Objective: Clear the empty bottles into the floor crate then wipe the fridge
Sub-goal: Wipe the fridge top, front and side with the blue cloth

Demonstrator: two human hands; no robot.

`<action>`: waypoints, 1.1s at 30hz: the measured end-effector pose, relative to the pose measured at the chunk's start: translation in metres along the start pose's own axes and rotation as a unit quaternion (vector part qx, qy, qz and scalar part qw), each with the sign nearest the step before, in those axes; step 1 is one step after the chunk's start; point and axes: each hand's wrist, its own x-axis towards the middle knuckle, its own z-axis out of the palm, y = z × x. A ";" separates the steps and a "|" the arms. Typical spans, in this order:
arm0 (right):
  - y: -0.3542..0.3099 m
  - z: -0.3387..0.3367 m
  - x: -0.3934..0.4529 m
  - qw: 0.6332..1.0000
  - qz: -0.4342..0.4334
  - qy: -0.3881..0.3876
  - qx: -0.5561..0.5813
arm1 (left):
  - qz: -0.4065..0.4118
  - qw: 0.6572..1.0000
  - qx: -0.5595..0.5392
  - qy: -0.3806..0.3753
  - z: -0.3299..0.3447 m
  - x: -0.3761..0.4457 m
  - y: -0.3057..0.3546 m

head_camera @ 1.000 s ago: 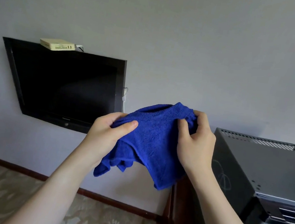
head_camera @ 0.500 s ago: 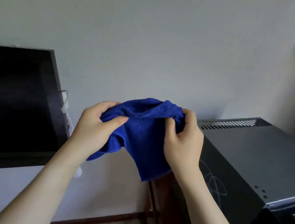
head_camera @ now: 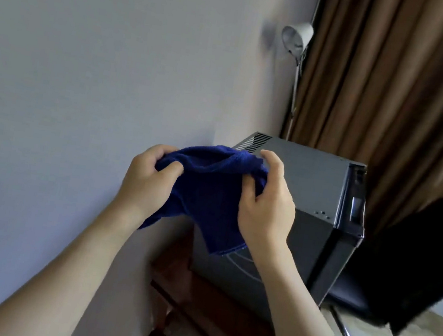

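Both hands up: left hand (head_camera: 147, 177) and right hand (head_camera: 266, 202) each grip the bunched blue cloth (head_camera: 208, 191), held in the air just beside the grey mini fridge (head_camera: 314, 186) on its wooden stand (head_camera: 184, 285).

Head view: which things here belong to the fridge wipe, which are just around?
Job:
- blue cloth, gripped by left hand and right hand
- fridge

Just around:
- lamp
- curtain
- black chair
- wooden stand
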 end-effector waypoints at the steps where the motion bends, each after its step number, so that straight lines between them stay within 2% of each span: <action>1: -0.002 0.003 -0.001 1.000 -0.011 0.015 -0.025 | 0.007 1.000 0.005 -0.003 0.000 0.007 0.000; 5: -0.001 0.010 -0.001 0.990 -0.030 0.080 -0.112 | 0.037 0.997 0.065 0.012 0.013 0.024 -0.001; 9: 0.013 0.018 0.003 0.983 -0.034 0.128 -0.124 | 0.091 0.995 0.035 -0.019 0.034 0.038 -0.014; 14: 0.041 0.047 0.008 0.970 -0.012 0.197 -0.139 | 0.107 0.993 0.047 0.012 0.067 0.049 -0.045; 20: 0.090 0.100 0.006 0.948 0.003 0.268 -0.174 | 0.201 0.976 0.087 0.007 0.098 0.080 -0.101; 27: 0.151 0.151 0.020 0.891 -0.046 0.306 -0.334 | 0.217 0.974 0.060 0.029 0.136 0.111 -0.163; 33: 0.176 0.173 0.032 0.826 -0.174 0.329 -0.423 | 0.270 0.956 0.104 0.044 0.164 0.125 -0.198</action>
